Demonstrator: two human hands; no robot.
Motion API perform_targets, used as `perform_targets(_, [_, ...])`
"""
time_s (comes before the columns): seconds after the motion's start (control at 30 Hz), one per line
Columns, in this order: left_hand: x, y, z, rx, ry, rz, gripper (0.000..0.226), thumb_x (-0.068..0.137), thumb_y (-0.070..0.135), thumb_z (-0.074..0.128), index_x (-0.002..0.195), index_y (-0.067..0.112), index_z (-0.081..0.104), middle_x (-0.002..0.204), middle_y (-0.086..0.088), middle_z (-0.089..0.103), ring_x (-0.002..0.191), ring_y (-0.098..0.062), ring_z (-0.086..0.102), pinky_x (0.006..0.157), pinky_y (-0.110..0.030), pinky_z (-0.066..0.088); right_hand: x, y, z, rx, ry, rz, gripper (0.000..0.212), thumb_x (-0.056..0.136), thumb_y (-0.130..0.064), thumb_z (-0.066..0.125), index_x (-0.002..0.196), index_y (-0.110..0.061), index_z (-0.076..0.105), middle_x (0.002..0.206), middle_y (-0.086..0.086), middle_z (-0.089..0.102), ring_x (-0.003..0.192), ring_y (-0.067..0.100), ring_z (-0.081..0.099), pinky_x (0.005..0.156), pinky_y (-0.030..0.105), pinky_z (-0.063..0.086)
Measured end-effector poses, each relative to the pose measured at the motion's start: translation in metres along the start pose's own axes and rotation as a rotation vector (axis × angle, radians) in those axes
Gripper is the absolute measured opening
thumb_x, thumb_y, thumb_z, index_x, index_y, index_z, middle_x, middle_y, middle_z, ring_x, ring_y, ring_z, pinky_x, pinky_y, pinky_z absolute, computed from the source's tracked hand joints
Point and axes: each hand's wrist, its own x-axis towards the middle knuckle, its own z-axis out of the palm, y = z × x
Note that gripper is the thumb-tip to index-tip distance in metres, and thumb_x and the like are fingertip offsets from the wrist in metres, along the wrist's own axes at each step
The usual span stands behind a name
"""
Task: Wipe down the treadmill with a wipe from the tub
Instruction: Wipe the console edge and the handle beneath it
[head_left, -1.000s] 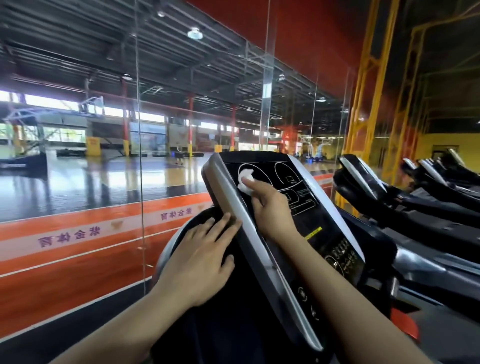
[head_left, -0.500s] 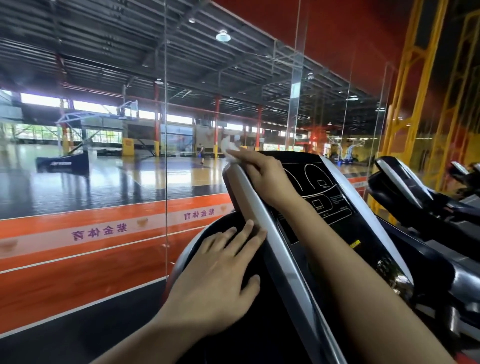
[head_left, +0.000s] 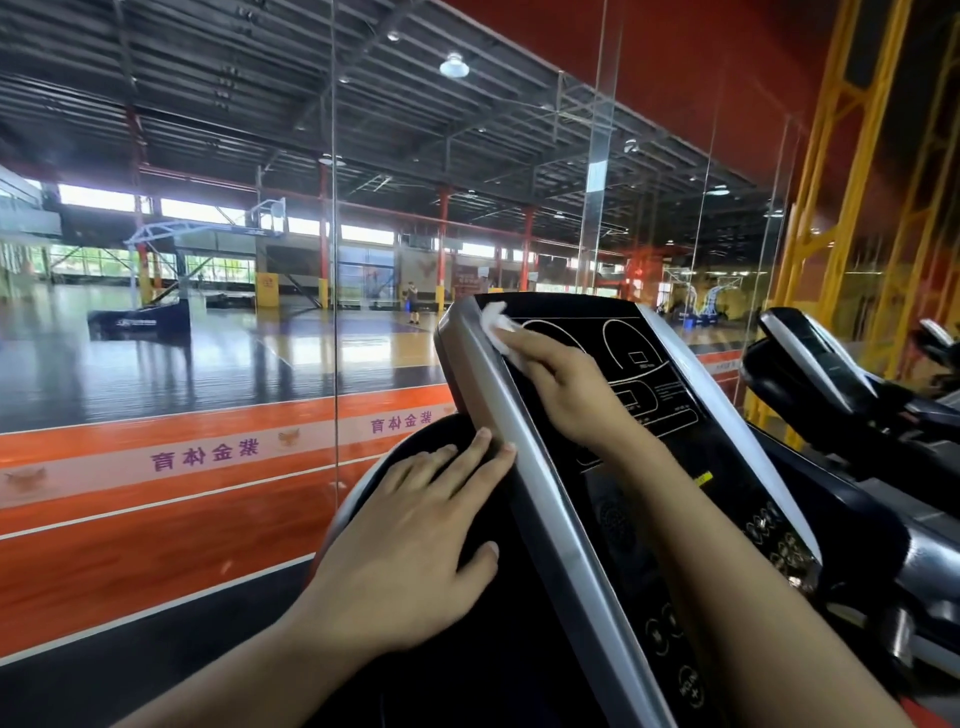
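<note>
R hand (head_left: 563, 395) lies on the upper left part of the treadmill console (head_left: 644, 431), its grip closed on a white wipe (head_left: 497, 327). The wipe is crumpled and sticks out past the fingertips, pressed onto the black panel right by the silver side rail (head_left: 524, 467), near the console's top left corner. R fingers are curled over the wipe; how the thumb sits can't be told, it's under the hand. R forearm crosses the console from bottom right.

L hand (head_left: 410, 545) holds nothing: grip open, fingers straight and slightly spread, palm flat on the rounded black housing (head_left: 415, 431) to the left of the console. L fingertips (head_left: 506, 452) touch the edge of the silver rail, thumb out to the side lower down.

Console is tilted, w/ white line graphics on the upper panel and round buttons (head_left: 660, 636) lower down.

Beyond the console stands a glass wall (head_left: 332, 260), and behind it a sports hall w/ shiny floor, an orange strip w/ purple lettering (head_left: 205, 454), a basketball hoop stand (head_left: 156, 291), and a small distant person (head_left: 412, 301). To the right, more treadmills (head_left: 821, 374) in a row, next to yellow steel posts (head_left: 852, 156). The wipe tub isn't seen.
</note>
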Motion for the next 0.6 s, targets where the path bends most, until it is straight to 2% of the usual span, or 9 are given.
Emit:
perform_targets(0.07, [0.0,0.0,0.001,0.007,-0.002,0.001,0.079,0.101,0.055,0.036,0.154,0.048,-0.022,0.164,0.023,-0.024,0.154,-0.005,-0.009,0.116,-0.018,-0.012,-0.005,0.027,-0.015,-0.063,0.105,0.183,0.046,0.101,0.0,0.045,0.142,-0.018,0.057,0.149,0.003,0.051,0.139,0.019,0.046,0.112,0.017,0.032])
perform_targets(0.13, [0.0,0.0,0.001,0.005,0.0,-0.002,0.079,0.101,0.055,0.036,0.154,0.048,-0.023,0.164,0.023,-0.023,0.154,-0.005,-0.008,0.116,-0.019,-0.012,-0.008,0.033,-0.022,-0.093,0.161,0.324,0.045,0.102,-0.002,0.043,0.144,-0.017,0.055,0.148,0.01,0.053,0.136,0.027,0.05,0.109,0.024,0.035])
perform_targets(0.2, [-0.001,-0.001,0.001,0.004,-0.001,-0.001,0.08,0.1,0.054,0.037,0.154,0.048,-0.022,0.164,0.023,-0.022,0.154,-0.005,-0.007,0.114,-0.018,-0.012,-0.008,0.009,-0.01,-0.036,0.138,0.208,0.043,0.102,0.0,0.044,0.14,-0.013,0.059,0.14,0.004,0.057,0.129,0.014,0.052,0.106,0.012,0.034])
perform_targets(0.27, [0.0,-0.001,0.001,0.011,0.007,0.001,0.08,0.1,0.054,0.037,0.154,0.048,-0.022,0.165,0.023,-0.022,0.154,-0.006,-0.005,0.114,-0.017,-0.011,-0.016,-0.018,0.006,0.027,0.048,0.03,0.043,0.102,-0.001,0.045,0.139,-0.016,0.06,0.137,-0.008,0.052,0.128,-0.003,0.045,0.106,0.003,0.029])
perform_targets(0.33, [0.0,-0.002,0.001,0.01,0.012,0.002,0.081,0.1,0.053,0.038,0.154,0.049,-0.022,0.165,0.023,-0.022,0.154,-0.006,-0.005,0.117,-0.019,-0.01,-0.021,-0.017,0.005,0.024,0.04,-0.026,0.046,0.102,0.0,0.046,0.14,-0.021,0.059,0.142,-0.013,0.046,0.137,-0.002,0.039,0.112,0.006,0.026])
perform_targets(0.47, [-0.001,-0.003,0.001,0.003,0.0,-0.005,0.081,0.1,0.052,0.039,0.154,0.049,-0.021,0.164,0.024,-0.021,0.155,-0.007,-0.003,0.12,-0.024,-0.007,-0.024,0.028,-0.03,-0.107,0.132,0.33,0.047,0.101,0.001,0.043,0.142,-0.018,0.058,0.148,0.007,0.053,0.137,0.024,0.048,0.111,0.017,0.033])
perform_targets(0.5, [-0.002,-0.003,0.001,0.001,-0.001,-0.006,0.081,0.1,0.052,0.04,0.154,0.05,-0.021,0.165,0.024,-0.021,0.155,-0.008,-0.003,0.121,-0.024,-0.006,-0.025,0.028,-0.03,-0.117,0.137,0.35,0.046,0.101,0.0,0.043,0.142,-0.016,0.057,0.147,0.01,0.054,0.136,0.026,0.049,0.111,0.016,0.032])
perform_targets(0.57, [-0.001,-0.003,0.002,0.001,-0.003,-0.003,0.082,0.099,0.052,0.04,0.154,0.05,-0.021,0.165,0.024,-0.021,0.155,-0.008,-0.002,0.121,-0.024,-0.006,-0.027,0.011,-0.016,-0.082,0.127,0.223,0.043,0.101,0.001,0.044,0.138,-0.014,0.061,0.146,0.005,0.055,0.137,0.017,0.049,0.109,0.006,0.027])
perform_targets(0.6, [-0.001,-0.004,0.002,0.002,-0.002,-0.003,0.082,0.099,0.052,0.04,0.154,0.05,-0.021,0.165,0.024,-0.021,0.155,-0.008,-0.002,0.121,-0.024,-0.005,-0.031,0.001,-0.008,-0.043,0.112,0.144,0.042,0.101,0.001,0.046,0.134,-0.016,0.064,0.144,-0.001,0.056,0.135,0.01,0.049,0.111,0.007,0.03])
